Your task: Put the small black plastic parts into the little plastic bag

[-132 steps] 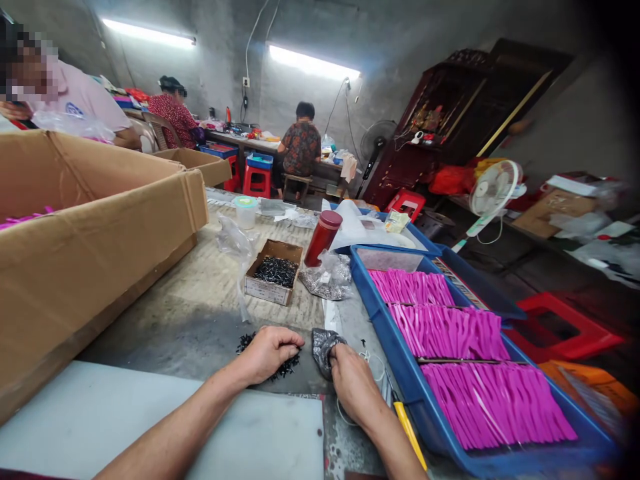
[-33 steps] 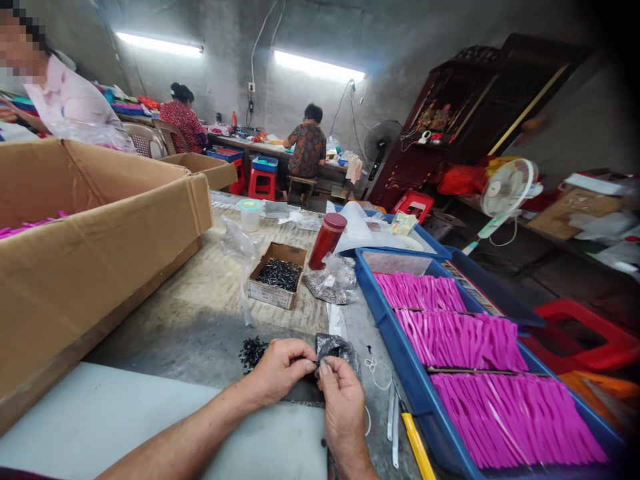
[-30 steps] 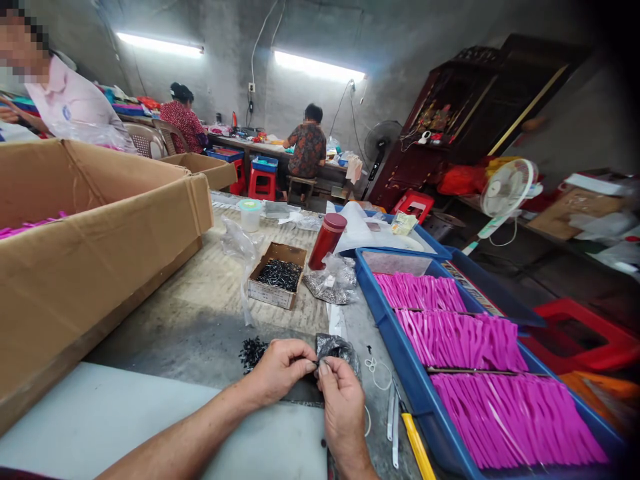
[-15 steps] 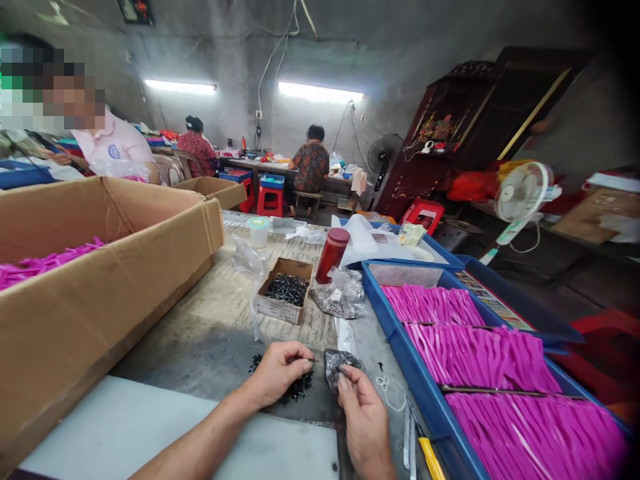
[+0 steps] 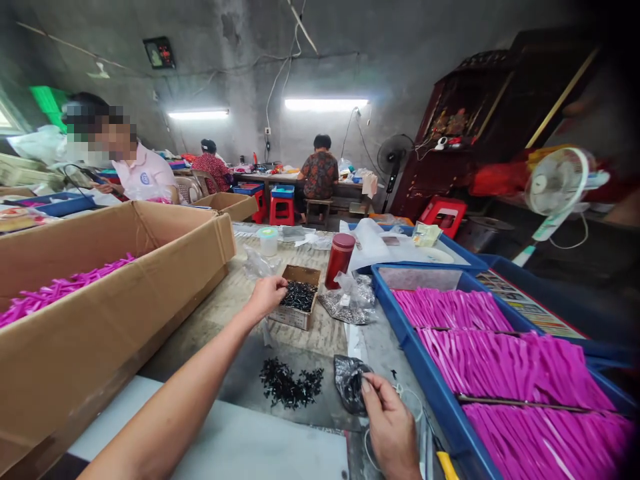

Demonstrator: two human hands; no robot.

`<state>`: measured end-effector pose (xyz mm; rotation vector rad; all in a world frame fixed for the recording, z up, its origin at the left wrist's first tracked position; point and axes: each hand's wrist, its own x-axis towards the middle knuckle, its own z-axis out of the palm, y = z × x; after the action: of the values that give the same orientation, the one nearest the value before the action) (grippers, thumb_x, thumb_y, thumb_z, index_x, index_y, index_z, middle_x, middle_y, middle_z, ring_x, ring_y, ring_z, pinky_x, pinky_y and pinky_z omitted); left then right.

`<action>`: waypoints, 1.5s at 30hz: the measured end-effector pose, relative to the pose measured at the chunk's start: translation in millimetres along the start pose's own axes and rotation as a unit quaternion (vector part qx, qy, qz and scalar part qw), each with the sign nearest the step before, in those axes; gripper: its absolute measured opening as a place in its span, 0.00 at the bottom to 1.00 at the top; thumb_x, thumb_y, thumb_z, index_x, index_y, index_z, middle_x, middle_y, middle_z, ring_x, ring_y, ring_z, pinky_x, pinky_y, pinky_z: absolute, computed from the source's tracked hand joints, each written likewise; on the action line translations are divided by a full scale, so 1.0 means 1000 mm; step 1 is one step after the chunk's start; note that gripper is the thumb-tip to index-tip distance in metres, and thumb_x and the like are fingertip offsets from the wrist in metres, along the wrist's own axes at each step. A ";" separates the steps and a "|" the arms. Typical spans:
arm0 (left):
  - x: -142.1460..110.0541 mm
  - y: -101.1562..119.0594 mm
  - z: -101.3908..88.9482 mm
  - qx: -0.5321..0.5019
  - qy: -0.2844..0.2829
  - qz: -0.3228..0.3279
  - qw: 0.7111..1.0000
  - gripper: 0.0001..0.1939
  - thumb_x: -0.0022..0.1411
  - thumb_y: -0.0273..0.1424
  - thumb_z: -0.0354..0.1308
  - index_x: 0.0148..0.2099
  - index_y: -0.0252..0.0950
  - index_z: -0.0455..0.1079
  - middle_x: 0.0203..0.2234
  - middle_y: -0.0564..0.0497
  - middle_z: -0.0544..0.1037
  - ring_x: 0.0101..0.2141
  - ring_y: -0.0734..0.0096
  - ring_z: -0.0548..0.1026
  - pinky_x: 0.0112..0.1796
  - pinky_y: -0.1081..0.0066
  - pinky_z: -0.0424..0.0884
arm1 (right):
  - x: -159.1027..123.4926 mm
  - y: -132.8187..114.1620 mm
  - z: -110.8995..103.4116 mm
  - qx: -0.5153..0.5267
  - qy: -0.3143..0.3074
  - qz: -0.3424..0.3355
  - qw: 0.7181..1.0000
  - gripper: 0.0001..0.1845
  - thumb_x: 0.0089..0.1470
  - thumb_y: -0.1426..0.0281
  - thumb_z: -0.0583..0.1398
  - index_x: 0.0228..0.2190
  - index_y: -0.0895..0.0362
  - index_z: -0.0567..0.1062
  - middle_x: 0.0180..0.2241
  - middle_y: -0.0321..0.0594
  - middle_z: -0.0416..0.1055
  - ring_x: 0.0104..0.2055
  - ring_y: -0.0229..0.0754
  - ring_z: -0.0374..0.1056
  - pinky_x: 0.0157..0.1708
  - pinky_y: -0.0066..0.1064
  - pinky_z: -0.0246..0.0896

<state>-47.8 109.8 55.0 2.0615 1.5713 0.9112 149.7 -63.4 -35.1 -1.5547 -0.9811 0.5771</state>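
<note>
My left hand (image 5: 270,295) is stretched out to the near left corner of a small cardboard box (image 5: 291,317) that holds many small black pieces (image 5: 300,296). Its fingers are pinched together, and whatever is between them is too small to make out. My right hand (image 5: 393,423) pinches the edge of a small clear plastic bag (image 5: 349,387) with dark contents, lying on the table. Between the hands, a loose pile of small black pieces (image 5: 287,383) is spread on the dark tabletop.
On the right stands a blue tray (image 5: 425,373) with rows of magenta strips (image 5: 505,360). A large carton (image 5: 115,293) fills the left. A red flask (image 5: 340,260) and a bag of small metal parts (image 5: 347,303) stand behind. A yellow-handled tool (image 5: 447,465) lies near the tray. Co-workers sit beyond.
My left hand has moved from over the black pile forward to the small cardboard box, uncovering the pile. My right hand stays at the plastic bag. The view has shifted a little.
</note>
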 end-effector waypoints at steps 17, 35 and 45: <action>-0.080 0.011 0.034 0.182 -0.336 0.183 0.906 0.08 0.46 0.23 0.51 0.31 0.36 0.68 0.29 0.49 0.72 0.32 0.66 0.69 0.30 0.75 0.61 | -0.002 -0.006 -0.001 -0.037 -0.025 -0.028 0.999 0.15 0.43 0.62 0.55 0.27 0.60 0.73 0.23 0.40 0.72 0.25 0.42 0.66 0.26 0.28 0.61; -0.087 0.008 0.019 -0.053 -0.273 0.033 0.960 0.03 0.49 0.26 0.48 0.25 0.33 0.62 0.16 0.58 0.60 0.20 0.78 0.57 0.23 0.78 0.54 | -0.002 -0.002 -0.001 -0.068 -0.036 -0.040 0.996 0.17 0.45 0.61 0.52 0.28 0.61 0.72 0.24 0.42 0.72 0.26 0.42 0.67 0.27 0.29 0.61; -0.094 0.001 0.036 -0.511 -0.231 -0.178 0.809 0.09 0.41 0.29 0.59 0.22 0.30 0.61 0.17 0.53 0.69 0.14 0.84 0.60 0.14 0.81 0.52 | -0.003 -0.001 -0.001 -0.064 -0.042 -0.041 0.996 0.16 0.45 0.61 0.53 0.28 0.60 0.72 0.24 0.41 0.71 0.27 0.42 0.66 0.27 0.28 0.60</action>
<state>-36.9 22.5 5.9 1.0396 0.8240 0.7619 148.7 -66.5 -34.0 -1.6059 -1.1595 0.5349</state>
